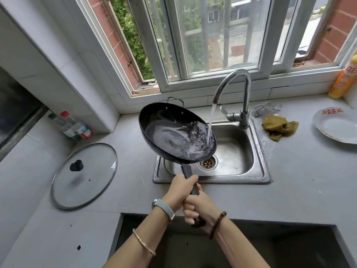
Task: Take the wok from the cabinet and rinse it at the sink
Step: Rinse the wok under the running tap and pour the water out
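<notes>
- The wok (173,136) is held tilted above the left half of the sink (231,179), beyond both hands.
- Its handle (186,171) is gripped by the left hand (181,190) nearer the bowl and by the right hand (197,207) at the end.
- Water (211,120) from the faucet (246,93) is caught at the wok's right side.

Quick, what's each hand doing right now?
Left hand: gripping the wok handle, nearer the pan.
Right hand: gripping the same handle at its end.
</notes>
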{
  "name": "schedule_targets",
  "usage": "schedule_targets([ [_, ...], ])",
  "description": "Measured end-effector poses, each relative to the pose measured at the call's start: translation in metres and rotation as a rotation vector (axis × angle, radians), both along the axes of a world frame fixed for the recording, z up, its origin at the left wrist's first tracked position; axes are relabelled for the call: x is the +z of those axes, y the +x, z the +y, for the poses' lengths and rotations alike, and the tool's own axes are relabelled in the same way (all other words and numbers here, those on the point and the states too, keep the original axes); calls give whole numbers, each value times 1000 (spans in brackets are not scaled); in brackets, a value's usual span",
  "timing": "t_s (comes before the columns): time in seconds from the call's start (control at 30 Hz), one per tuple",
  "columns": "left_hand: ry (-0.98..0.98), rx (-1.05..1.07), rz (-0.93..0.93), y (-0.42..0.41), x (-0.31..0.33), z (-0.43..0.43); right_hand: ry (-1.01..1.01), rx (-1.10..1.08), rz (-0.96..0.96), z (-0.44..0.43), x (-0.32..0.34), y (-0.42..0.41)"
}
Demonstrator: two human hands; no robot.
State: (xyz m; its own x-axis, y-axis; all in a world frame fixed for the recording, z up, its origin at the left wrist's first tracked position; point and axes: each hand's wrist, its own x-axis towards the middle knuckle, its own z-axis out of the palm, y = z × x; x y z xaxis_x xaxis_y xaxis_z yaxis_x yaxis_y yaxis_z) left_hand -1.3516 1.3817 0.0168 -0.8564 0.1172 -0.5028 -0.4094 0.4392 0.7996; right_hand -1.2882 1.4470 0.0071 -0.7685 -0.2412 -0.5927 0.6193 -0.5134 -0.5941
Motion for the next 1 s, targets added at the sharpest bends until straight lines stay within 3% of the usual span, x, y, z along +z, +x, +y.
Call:
schedule_targets([
  [0.63, -422, -61, 97, 12, 23, -30, -493, -117, -79, -37, 6, 17],
  [1.0, -582, -136, 272, 8, 59, -48, -654, -56, 41, -56, 20, 11],
])
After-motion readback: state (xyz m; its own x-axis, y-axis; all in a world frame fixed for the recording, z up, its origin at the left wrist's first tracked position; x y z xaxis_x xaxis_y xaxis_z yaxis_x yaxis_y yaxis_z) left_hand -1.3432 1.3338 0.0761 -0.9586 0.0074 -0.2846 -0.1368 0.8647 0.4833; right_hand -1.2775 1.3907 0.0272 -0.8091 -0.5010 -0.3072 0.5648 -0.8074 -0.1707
